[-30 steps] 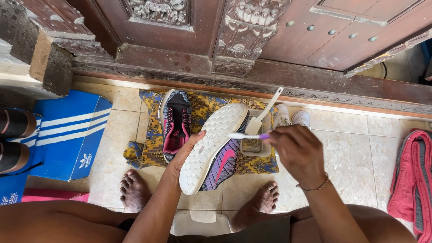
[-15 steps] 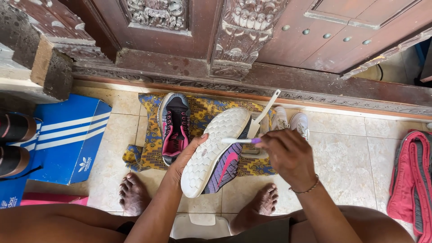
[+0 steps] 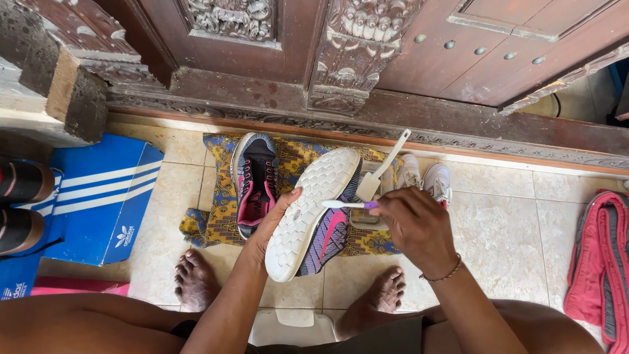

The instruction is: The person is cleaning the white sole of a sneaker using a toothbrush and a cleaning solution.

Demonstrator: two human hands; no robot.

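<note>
My left hand [image 3: 270,223] holds a grey and pink sneaker [image 3: 313,210] on its side, white sole turned up towards me. My right hand [image 3: 417,225] grips a small white and purple toothbrush [image 3: 347,204] whose head rests on the sole. The matching sneaker [image 3: 254,181] lies upright on a patterned yellow and blue cloth [image 3: 211,216] just left of the held shoe.
A white scrubbing brush [image 3: 382,170] stands in a small tub behind the held shoe, with white shoes [image 3: 436,181] beside it. A blue striped shoebox [image 3: 98,196] and dark shoes [image 3: 19,203] lie left, a red cloth [image 3: 599,262] right. Carved wooden door [image 3: 341,59] ahead; my bare feet [image 3: 195,282] below.
My right hand with the toothbrush has shifted slightly over the sole, and the held sneaker has moved a little with it. Nothing else has moved.
</note>
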